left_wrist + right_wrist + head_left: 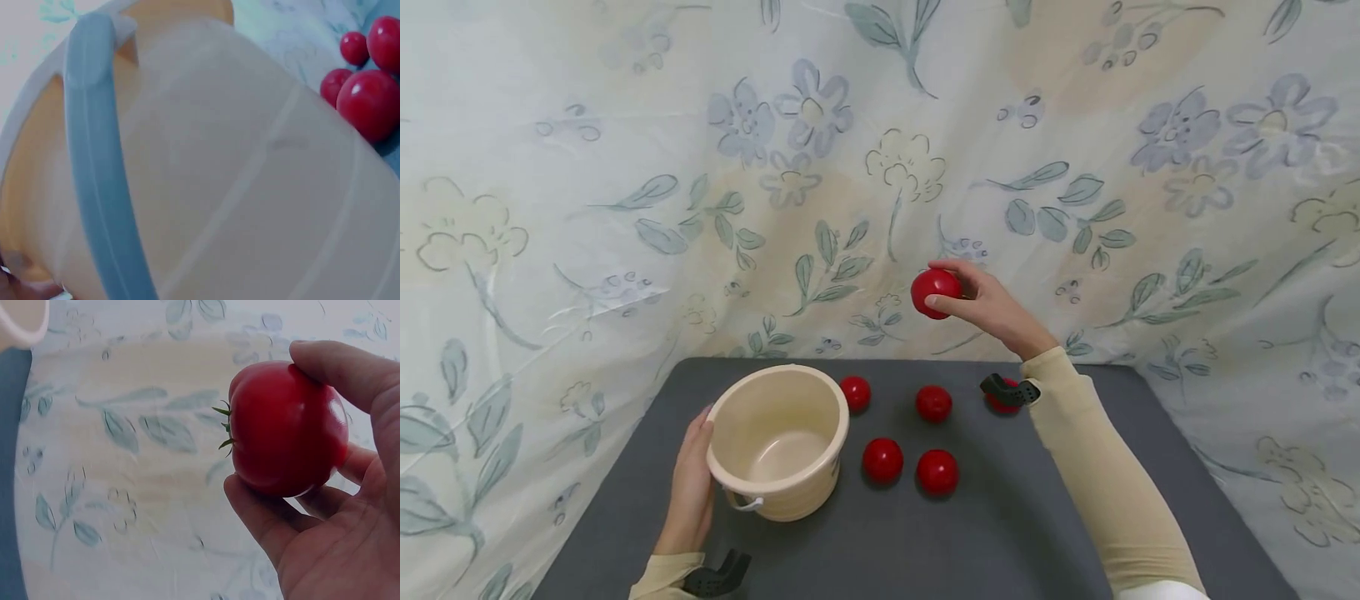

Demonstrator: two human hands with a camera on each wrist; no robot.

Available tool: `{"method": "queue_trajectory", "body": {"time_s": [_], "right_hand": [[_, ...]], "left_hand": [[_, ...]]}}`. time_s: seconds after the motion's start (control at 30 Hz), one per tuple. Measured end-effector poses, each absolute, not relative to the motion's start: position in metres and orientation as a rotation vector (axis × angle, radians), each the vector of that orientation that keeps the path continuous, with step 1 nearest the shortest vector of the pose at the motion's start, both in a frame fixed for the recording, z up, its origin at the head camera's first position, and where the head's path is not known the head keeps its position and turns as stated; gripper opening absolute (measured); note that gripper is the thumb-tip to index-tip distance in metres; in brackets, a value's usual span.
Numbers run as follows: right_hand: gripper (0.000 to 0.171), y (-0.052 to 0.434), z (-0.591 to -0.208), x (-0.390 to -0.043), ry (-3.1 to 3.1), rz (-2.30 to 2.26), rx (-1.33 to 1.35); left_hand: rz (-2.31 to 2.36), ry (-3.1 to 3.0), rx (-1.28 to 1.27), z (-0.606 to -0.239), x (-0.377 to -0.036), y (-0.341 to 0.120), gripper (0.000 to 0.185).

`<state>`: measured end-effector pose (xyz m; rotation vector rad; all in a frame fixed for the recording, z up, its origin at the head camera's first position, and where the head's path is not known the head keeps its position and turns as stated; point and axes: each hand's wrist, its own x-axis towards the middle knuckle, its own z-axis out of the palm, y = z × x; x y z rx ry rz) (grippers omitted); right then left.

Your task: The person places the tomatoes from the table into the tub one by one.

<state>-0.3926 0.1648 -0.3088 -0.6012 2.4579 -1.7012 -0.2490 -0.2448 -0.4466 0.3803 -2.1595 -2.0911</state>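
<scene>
Above the gray table [865,550], the head view showed the right hand [992,310] holding a tomato [931,285] aloft, forearm stretched forward — a carrying step, it seemed, the next move calling for steady fingers near the bucket [797,500]. The left hand [691,477] touched the bucket's outer side. At the left wrist, the handle [97,137] loomed — whether those fingers curled, I couldn't tell. At the right wrist, thumb and fingers grasped the tomato, sepals [222,411] facing away from the palm.

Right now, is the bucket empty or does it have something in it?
Empty, as far as shows: the head view looks into the bucket onto bare inner wall and floor; the near bottom edge is hidden.
</scene>
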Motion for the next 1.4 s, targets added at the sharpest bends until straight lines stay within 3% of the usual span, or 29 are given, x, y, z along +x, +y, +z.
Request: {"method": "queue_trajectory", "body": {"time_s": [0.23,0.63,0.93,1.4], "right_hand": [[0.064,0.125,-0.314,-0.396,2.383,-1.674,-0.684],[0.059,0.059,-0.338,-0.389,2.211,-1.598,-0.829],[0.066,0.023,-0.367,-0.374,2.162,-1.462,-0.859],[0.064,-0.005,-0.394,-0.36,2.073,-1.283,-0.99]], "left_hand": [[-2.076,-2.127,0.466,-0.432,-0.253,-0.238,0.051],[-1.917,-2.045,0.533,-0.441,-0.259,-0.233,0.046],[-1.817,-2.063,0.546,-0.441,-0.261,-0.232,0.044],[-1.404,-2.402,0.365,-0.428,-0.259,-0.233,0.045]]}}
